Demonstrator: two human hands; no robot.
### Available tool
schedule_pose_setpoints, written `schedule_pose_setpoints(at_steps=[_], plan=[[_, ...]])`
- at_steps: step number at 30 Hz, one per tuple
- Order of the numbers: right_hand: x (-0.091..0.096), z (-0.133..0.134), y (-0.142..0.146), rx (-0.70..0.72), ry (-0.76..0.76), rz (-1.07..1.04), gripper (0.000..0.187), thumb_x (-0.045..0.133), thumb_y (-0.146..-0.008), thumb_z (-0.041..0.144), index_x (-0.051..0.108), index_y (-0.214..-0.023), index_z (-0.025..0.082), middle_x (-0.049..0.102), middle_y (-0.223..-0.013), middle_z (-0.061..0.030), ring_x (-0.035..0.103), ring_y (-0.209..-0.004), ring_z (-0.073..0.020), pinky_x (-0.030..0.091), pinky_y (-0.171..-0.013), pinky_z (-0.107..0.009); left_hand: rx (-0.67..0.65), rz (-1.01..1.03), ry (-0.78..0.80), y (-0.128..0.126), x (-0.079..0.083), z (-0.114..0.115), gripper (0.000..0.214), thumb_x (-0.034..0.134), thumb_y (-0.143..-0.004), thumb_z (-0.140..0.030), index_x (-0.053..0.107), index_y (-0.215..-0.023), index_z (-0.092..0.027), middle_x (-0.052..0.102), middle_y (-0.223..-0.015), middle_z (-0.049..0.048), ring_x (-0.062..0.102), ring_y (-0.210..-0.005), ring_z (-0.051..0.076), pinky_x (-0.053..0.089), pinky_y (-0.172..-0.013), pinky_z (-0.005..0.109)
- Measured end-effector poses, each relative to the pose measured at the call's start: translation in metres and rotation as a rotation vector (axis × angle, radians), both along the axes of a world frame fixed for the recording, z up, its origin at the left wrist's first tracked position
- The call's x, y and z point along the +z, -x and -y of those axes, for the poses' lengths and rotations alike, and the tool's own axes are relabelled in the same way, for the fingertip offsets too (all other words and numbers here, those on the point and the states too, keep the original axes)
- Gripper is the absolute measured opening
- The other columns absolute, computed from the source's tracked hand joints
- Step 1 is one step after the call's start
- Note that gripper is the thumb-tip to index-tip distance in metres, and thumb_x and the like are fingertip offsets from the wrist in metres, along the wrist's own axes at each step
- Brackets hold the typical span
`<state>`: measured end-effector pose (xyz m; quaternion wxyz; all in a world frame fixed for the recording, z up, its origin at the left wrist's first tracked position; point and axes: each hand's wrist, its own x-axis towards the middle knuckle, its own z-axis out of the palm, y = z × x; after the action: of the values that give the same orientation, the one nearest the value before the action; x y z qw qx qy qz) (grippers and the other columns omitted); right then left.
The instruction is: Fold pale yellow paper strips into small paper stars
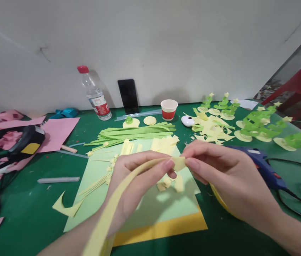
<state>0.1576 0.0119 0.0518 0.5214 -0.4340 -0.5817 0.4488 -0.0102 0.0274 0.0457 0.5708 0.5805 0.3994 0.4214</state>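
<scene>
Between both hands, over the middle of the table, is a pale yellow paper strip [121, 192]. My left hand [139, 177] is closed, pinching it near its end between thumb and fingers, while the long part runs back over the wrist toward me. With thumb and forefinger, my right hand [225, 170] pinches the strip's folded end. A yellow curved edge [221, 201] shows under the right hand; its kind is hidden. Below lies a light green paper sheet [139, 217] with yellow paper scraps [178, 183] and thin yellow strips [97, 185].
Green strips [136, 133] lie behind the sheet. Along the wall stand a water bottle [97, 97], a phone [128, 96] and a paper cup [168, 111]. Green spiral decorations [262, 121] and a blue glue gun [267, 170] are right; pink paper [59, 133] and a black-handled tool [27, 142] left.
</scene>
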Motion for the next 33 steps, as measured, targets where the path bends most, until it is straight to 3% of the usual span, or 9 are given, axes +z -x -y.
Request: schedule_pose_setpoints(at_steps=[5,8,17,22,28,33], plan=[[-0.002,-0.005,-0.008,0.103,-0.343,0.081,0.028,0.074,-0.069,0.008,0.073,-0.089,0.028,0.063,-0.077,0.0028,0.053,-0.059,-0.0080,0.048,-0.051,-0.018,-0.017,-0.005,0.062,0.000,0.002,-0.001,0.023,0.065,-0.080,-0.025,0.074,-0.059,-0.024,0.069,-0.061,-0.0038,0.060,-0.065,0.012,0.047,-0.062,0.018],[-0.001,-0.006,-0.012,0.107,-0.389,0.157,0.030,0.072,-0.070,0.005,0.074,-0.089,0.029,0.066,-0.079,0.0019,0.056,-0.062,-0.0100,0.048,-0.049,-0.019,-0.043,0.087,0.130,-0.003,0.004,-0.001,0.020,0.067,-0.075,-0.021,0.074,-0.057,-0.022,0.067,-0.054,-0.0023,0.059,-0.057,0.012,0.048,-0.055,0.019],[0.006,-0.012,-0.019,0.131,-0.530,0.295,0.022,0.075,-0.071,0.009,0.076,-0.080,0.029,0.069,-0.068,0.0026,0.059,-0.057,-0.0107,0.048,-0.047,-0.020,-0.129,0.217,0.288,-0.004,0.005,-0.001,0.014,0.069,-0.073,-0.016,0.076,-0.062,-0.021,0.070,-0.058,-0.0016,0.064,-0.054,0.009,0.053,-0.054,0.014],[0.006,-0.014,-0.021,0.176,-0.515,0.283,0.021,0.075,-0.071,0.009,0.074,-0.081,0.027,0.067,-0.069,0.0031,0.059,-0.059,-0.0105,0.047,-0.049,-0.019,-0.105,0.215,0.281,-0.005,0.004,0.000,0.012,0.072,-0.070,-0.015,0.076,-0.061,-0.021,0.071,-0.057,-0.0023,0.065,-0.053,0.008,0.054,-0.055,0.013],[0.003,-0.011,-0.020,0.241,-0.277,0.264,0.005,0.068,-0.078,0.020,0.064,-0.077,0.020,0.062,-0.074,0.0012,0.053,-0.057,-0.0081,0.044,-0.048,-0.018,-0.059,0.098,0.168,-0.001,0.001,-0.001,0.011,0.073,-0.071,-0.019,0.074,-0.061,-0.023,0.071,-0.057,-0.0033,0.063,-0.052,0.010,0.052,-0.054,0.018],[0.004,-0.008,-0.014,0.316,-0.169,0.459,0.020,0.056,-0.083,0.015,0.060,-0.064,0.018,0.053,-0.055,0.0030,0.047,-0.051,-0.0074,0.036,-0.045,-0.017,-0.052,-0.012,0.142,-0.001,0.000,-0.001,0.010,0.071,-0.072,-0.021,0.072,-0.062,-0.022,0.070,-0.058,-0.0020,0.062,-0.054,0.012,0.050,-0.052,0.020]])
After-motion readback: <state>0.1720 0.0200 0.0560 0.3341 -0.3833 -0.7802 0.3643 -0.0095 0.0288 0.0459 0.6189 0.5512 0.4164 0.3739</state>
